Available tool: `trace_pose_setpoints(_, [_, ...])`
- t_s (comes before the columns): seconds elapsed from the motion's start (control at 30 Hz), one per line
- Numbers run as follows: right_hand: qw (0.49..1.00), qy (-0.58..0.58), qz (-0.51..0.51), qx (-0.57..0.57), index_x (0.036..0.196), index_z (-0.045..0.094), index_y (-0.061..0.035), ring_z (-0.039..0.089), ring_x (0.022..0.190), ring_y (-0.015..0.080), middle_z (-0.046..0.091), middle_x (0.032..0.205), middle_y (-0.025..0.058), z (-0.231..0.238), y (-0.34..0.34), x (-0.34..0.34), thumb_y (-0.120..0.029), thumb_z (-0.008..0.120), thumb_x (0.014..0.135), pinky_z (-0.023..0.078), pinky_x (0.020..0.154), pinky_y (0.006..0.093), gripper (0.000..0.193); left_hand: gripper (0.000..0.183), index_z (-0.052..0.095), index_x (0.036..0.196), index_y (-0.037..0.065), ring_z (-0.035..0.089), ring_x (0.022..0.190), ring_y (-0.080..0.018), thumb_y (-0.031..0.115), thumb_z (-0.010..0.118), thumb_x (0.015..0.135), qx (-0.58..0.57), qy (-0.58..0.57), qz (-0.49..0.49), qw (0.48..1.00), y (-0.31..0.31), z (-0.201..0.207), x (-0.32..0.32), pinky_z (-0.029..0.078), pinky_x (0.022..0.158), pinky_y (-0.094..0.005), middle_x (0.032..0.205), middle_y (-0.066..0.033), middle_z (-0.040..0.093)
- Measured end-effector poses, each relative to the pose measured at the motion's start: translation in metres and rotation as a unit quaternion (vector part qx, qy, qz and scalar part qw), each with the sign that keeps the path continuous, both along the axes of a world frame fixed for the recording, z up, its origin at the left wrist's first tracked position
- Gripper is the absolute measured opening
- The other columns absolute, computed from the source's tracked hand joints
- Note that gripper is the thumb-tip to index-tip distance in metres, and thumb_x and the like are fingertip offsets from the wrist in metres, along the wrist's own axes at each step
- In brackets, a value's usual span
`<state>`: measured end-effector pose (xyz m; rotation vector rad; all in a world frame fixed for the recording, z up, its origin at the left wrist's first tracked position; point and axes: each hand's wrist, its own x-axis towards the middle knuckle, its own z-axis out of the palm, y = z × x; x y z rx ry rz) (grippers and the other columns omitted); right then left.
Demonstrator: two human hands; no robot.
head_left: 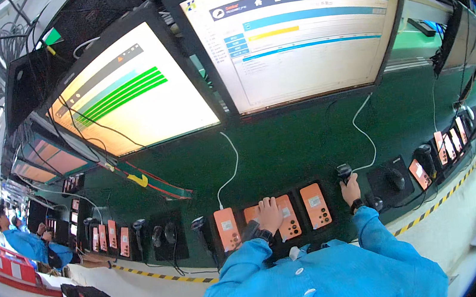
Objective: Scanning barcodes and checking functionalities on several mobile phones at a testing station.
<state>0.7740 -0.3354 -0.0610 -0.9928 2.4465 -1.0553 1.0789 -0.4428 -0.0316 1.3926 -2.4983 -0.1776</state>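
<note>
My left hand [268, 215] lies over an orange smartphone [251, 214], its fingers bent at the phone's upper right edge; most of that phone is hidden. Close on its right is another orange smartphone [288, 217], back up with a white label. An orange smartphone [227, 229] lies to the left of the hand, and one more orange smartphone [316, 206] to the right, between my two hands. My right hand [351, 189] is wrapped round the handle of a black handheld barcode scanner [343, 170], whose pale cable runs toward the monitors.
Two lit monitors [301, 38] [138, 95] stand behind the green bench top [291, 141]. A second scanner [199, 226] and a mouse [170, 232] are to the left; another mouse [395, 177] is on the right. More phones line both sides. A person in blue [28, 242] works far left.
</note>
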Motion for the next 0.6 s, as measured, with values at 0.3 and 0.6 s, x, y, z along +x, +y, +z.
trace_pose_setpoints(0.3, [0.936,0.327,0.133,0.022,0.076,0.056,-0.0010,0.053,0.088,0.0370,0.057,0.083,0.0185,0.020,0.026,0.030,-0.010,0.053,0.080,0.042,0.077,0.0477,0.010,0.036,0.060,0.109,0.009,0.047,0.100,-0.0323,0.034,0.054,0.084,-0.043,-0.015,-0.002,0.999,-0.013,0.004,-0.001,0.040,0.083,-0.0469,0.101,-0.0135,0.050])
trace_pose_setpoints(0.6, [0.968,-0.109,0.204,-0.093,0.093,0.066,0.0036,0.062,0.082,0.0292,0.065,0.090,0.0171,0.109,-0.018,0.094,-0.013,0.059,0.085,0.048,0.072,0.0347,0.020,0.023,0.060,0.091,0.003,0.055,0.092,-0.0294,0.024,0.064,0.081,0.211,0.218,-0.004,0.953,-0.034,0.021,0.000,0.045,0.080,-0.0407,0.095,-0.0129,0.058])
